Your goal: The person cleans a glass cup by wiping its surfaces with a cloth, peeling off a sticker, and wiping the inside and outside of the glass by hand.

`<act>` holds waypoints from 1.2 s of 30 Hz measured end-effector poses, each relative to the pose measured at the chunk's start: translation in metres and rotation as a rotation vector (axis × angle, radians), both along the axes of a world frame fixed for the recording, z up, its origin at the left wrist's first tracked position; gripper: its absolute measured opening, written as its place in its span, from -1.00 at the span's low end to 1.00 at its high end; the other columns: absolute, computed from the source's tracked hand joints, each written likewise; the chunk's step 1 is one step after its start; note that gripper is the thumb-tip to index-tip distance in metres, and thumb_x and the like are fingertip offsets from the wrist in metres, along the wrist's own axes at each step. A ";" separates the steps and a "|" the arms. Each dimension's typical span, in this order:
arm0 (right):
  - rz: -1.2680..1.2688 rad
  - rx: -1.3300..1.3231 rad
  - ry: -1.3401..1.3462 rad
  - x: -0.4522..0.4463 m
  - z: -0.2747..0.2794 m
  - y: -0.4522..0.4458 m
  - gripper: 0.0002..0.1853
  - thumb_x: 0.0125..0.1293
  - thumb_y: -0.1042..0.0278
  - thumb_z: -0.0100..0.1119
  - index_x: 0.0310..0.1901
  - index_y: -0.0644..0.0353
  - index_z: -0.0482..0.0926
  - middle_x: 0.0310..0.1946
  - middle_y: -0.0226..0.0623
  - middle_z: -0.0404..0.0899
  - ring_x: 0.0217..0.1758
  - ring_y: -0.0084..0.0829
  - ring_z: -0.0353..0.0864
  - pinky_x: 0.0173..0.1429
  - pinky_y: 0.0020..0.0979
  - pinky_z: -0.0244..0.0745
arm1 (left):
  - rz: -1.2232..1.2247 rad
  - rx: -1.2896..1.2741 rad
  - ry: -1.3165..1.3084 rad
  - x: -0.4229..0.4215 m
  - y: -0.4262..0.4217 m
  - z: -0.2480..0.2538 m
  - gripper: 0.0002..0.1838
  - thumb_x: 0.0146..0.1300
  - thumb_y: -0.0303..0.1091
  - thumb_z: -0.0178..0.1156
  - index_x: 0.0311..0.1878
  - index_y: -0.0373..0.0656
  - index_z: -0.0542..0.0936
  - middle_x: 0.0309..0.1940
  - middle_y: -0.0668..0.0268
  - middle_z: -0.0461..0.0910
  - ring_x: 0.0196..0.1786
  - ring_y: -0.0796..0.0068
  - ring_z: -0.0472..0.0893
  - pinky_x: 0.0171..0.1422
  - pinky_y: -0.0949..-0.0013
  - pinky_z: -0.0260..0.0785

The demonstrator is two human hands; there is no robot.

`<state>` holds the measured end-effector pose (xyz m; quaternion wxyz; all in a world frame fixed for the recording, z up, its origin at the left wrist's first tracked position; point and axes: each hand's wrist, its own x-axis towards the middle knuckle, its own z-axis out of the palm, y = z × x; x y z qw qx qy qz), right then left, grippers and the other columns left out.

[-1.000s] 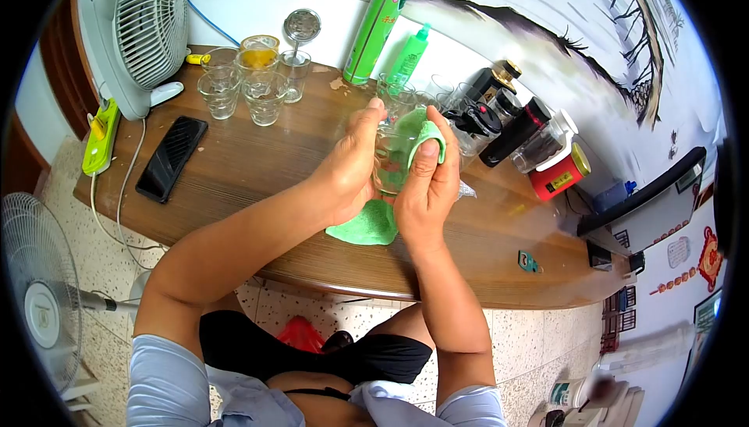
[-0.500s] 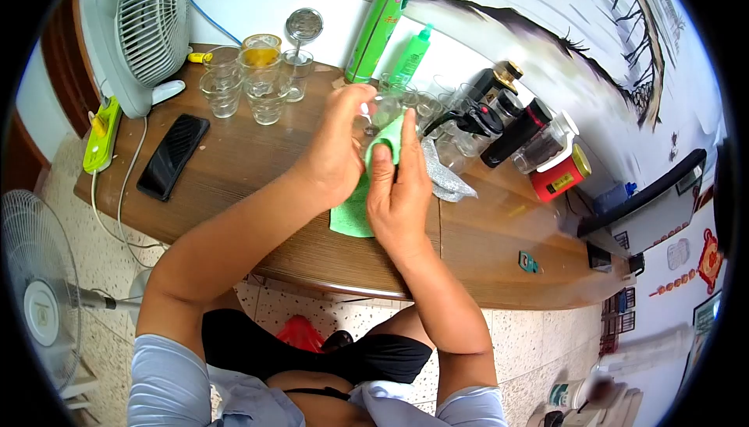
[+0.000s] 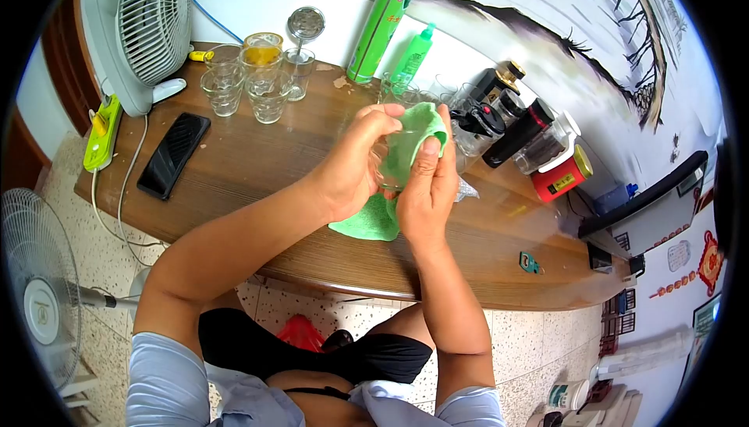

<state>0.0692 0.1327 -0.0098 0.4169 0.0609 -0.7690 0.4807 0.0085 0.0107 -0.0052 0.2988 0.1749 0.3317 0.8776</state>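
Above the table's front part, my left hand (image 3: 351, 166) is closed around a clear drinking glass (image 3: 385, 160). My right hand (image 3: 427, 189) grips a green cloth (image 3: 422, 129), its thumb pressing the fabric at the glass's rim. Some of the cloth seems to be inside the glass, though fingers hide how deep it goes. A lower part of the green fabric hangs or lies below the hands, near the table edge. Beyond them stand more glasses (image 3: 402, 93), partly covered by my hands, and a glass pot with a black lid (image 3: 477, 120).
At the back left several glasses (image 3: 269, 95) stand near a roll of tape (image 3: 262, 49). A phone (image 3: 173, 155), a power strip (image 3: 104, 134) and a fan (image 3: 148, 29) are further left. A green spray can (image 3: 386, 21), pump bottle (image 3: 413, 54) and red tin (image 3: 563, 174) stand behind.
Both hands have moved slightly right and nearer to me with the glass. The cloth now bunches up over the rim, and the glass shows more clearly between the hands.
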 end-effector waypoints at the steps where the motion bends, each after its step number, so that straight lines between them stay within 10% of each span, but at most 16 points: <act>1: 0.018 -0.031 -0.058 0.004 0.001 -0.006 -0.34 0.76 0.04 -0.05 0.62 0.41 0.26 0.14 0.03 0.71 0.03 -0.40 0.70 0.09 -0.34 0.63 | 0.040 0.050 -0.011 -0.001 0.000 0.001 -0.51 0.53 -0.03 0.11 0.39 -0.07 0.46 0.14 0.24 0.63 0.09 0.33 0.67 0.12 0.11 0.57; 10: -0.004 0.201 -0.006 -0.001 -0.016 -0.019 -0.29 0.73 0.14 0.02 0.64 0.52 0.12 0.28 0.33 0.56 0.31 0.14 0.63 0.39 -0.11 0.51 | 0.143 0.227 -0.013 -0.021 -0.005 0.011 -0.52 0.46 -0.09 0.23 0.32 -0.09 0.45 -0.07 0.29 0.62 0.00 0.35 0.65 0.02 0.18 0.58; 13: 0.068 -0.020 -0.164 0.013 0.004 -0.021 -0.28 0.75 0.08 -0.03 0.64 0.51 0.12 0.31 0.30 0.55 0.33 0.00 0.64 0.38 -0.12 0.52 | 0.101 0.037 0.008 -0.009 -0.004 0.011 -0.53 0.51 -0.11 0.06 0.36 -0.12 0.49 0.04 0.21 0.72 0.06 0.33 0.69 0.15 0.16 0.60; 20: 0.306 -0.148 0.028 -0.007 -0.004 0.016 -0.28 0.75 -0.07 -0.04 0.67 0.31 0.16 0.38 -0.14 0.51 0.31 -0.42 0.55 0.35 -0.36 0.51 | -0.238 -0.002 0.151 -0.014 -0.017 0.010 -0.48 0.55 -0.05 -0.02 0.48 0.02 0.41 0.06 0.31 0.69 -0.08 0.43 0.69 -0.28 0.20 0.57; 26: 0.278 -0.210 -0.008 0.002 0.011 0.011 -0.33 0.66 0.15 0.24 0.62 0.27 0.30 0.40 -0.16 0.48 0.40 -0.42 0.46 0.47 -0.31 0.41 | 0.086 -0.117 0.209 0.002 -0.002 0.020 -0.38 0.64 0.32 -0.02 0.49 0.12 0.25 0.03 0.35 0.57 -0.15 0.48 0.67 -0.25 0.24 0.52; 31: -0.237 0.418 0.145 0.001 0.005 0.001 -0.17 0.38 0.30 0.50 0.59 0.35 0.34 0.31 0.24 0.47 0.29 0.14 0.52 0.42 -0.10 0.44 | 0.143 -0.100 0.239 0.002 0.007 0.005 -0.39 0.67 0.25 0.02 0.48 0.02 0.29 0.04 0.32 0.49 -0.12 0.65 0.54 -0.08 0.46 0.46; 36: -0.205 0.430 0.140 -0.001 0.001 -0.004 -0.14 0.42 0.35 0.42 0.63 0.46 0.21 0.33 0.34 0.44 0.32 0.24 0.50 0.43 -0.04 0.45 | 0.142 -0.103 0.213 0.007 0.002 0.008 -0.40 0.61 0.03 0.24 0.42 -0.20 0.32 -0.19 0.39 0.53 -0.25 0.68 0.49 -0.19 0.47 0.40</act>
